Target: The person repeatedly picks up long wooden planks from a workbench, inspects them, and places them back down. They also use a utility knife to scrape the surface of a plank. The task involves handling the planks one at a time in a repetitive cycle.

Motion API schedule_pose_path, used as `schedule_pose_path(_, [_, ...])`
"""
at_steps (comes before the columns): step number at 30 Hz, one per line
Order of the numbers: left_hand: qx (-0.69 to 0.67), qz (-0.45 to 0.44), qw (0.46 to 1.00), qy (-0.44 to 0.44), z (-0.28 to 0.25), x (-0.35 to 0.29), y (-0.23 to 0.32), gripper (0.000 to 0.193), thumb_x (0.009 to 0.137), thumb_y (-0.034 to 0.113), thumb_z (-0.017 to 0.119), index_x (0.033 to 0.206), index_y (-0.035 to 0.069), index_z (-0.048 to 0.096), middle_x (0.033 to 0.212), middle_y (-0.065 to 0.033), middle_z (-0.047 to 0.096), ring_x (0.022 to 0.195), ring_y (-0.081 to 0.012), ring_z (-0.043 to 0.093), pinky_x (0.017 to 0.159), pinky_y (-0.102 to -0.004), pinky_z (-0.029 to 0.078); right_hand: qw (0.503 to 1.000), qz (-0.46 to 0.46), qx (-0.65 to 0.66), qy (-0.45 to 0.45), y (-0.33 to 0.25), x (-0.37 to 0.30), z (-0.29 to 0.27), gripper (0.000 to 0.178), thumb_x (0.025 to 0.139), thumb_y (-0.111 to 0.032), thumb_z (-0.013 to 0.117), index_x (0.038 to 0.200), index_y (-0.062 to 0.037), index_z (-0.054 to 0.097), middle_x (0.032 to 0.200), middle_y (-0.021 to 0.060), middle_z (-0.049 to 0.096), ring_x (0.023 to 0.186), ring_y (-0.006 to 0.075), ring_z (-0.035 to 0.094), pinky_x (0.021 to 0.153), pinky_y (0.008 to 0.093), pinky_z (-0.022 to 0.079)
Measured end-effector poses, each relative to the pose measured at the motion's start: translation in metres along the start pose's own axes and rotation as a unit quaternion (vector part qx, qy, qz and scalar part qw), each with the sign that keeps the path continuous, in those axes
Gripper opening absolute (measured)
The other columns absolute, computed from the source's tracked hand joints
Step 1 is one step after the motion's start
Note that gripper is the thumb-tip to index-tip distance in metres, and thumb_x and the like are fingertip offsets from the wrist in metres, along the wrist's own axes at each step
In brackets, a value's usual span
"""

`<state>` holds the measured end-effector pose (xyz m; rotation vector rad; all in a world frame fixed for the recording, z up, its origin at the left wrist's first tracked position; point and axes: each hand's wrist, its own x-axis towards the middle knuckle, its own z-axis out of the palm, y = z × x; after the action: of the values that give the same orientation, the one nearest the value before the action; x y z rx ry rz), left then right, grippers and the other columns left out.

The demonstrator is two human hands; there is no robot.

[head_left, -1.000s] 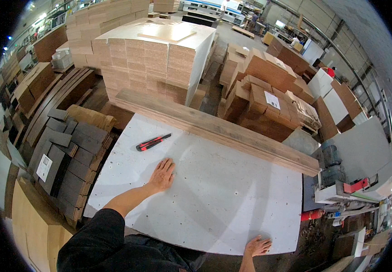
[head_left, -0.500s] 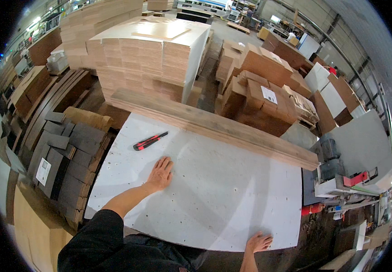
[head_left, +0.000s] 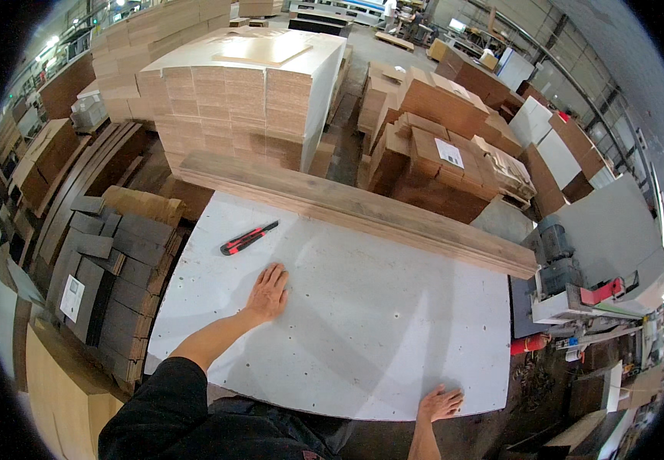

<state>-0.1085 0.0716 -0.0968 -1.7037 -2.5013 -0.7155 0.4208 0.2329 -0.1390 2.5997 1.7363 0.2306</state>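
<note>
My left hand (head_left: 268, 293) lies flat on the white tabletop (head_left: 339, 314), fingers stretched out and nothing in them. Just beyond its fingertips rests a red and black utility knife (head_left: 248, 238), touched by neither hand. At the near right edge of the table, my right hand (head_left: 441, 403) is laid palm down with its fingers spread. Along the far edge runs a stack of long wooden boards (head_left: 347, 208), well away from both hands.
Dark grey panels (head_left: 117, 284) are piled left of the table. Behind the boards stands a tall stack of panels (head_left: 232, 107), with brown panel stacks (head_left: 439, 161) to its right. A machine with a motor (head_left: 556, 241) and a red cylinder (head_left: 529, 344) are at the right.
The view has shifted slightly, so the whole scene sits a little differently in it. Both hands stay in the same places on the table, and the knife has not moved.
</note>
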Motion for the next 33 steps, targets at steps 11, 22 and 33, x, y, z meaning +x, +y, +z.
schedule_pose_path(11, [0.006,-0.007,1.000,-0.009,0.003,0.000,-0.002,0.051,0.089,0.015,0.060,0.136,0.000,0.046,0.148,-0.0205,0.038,0.143,-0.0370,0.032,0.119,-0.0487,0.027,1.000,-0.004,-0.008,0.021,0.001,0.001,0.006,0.070,0.105,-0.053,0.032,0.154,-0.0030,0.032,0.158,0.0211,0.031,0.146,0.0344,0.028,0.112,0.0510,0.031])
schedule_pose_path(22, [-0.003,0.004,1.000,0.005,0.002,-0.002,-0.003,0.051,0.088,0.014,0.061,0.135,0.000,0.046,0.148,-0.0213,0.038,0.142,-0.0391,0.033,0.118,-0.0502,0.028,0.999,-0.008,0.034,0.003,-0.003,-0.003,-0.007,0.068,0.105,-0.049,0.035,0.153,-0.0018,0.033,0.158,0.0228,0.030,0.147,0.0364,0.025,0.116,0.0534,0.024])
schedule_pose_path(33, [0.005,-0.001,1.000,-0.009,0.001,-0.001,-0.001,0.052,0.090,0.015,0.060,0.137,-0.001,0.045,0.149,-0.0215,0.037,0.143,-0.0388,0.032,0.119,-0.0495,0.028,0.999,0.000,0.038,0.000,-0.004,-0.004,-0.007,0.068,0.105,-0.050,0.033,0.153,-0.0016,0.032,0.160,0.0226,0.028,0.148,0.0364,0.024,0.118,0.0529,0.022])
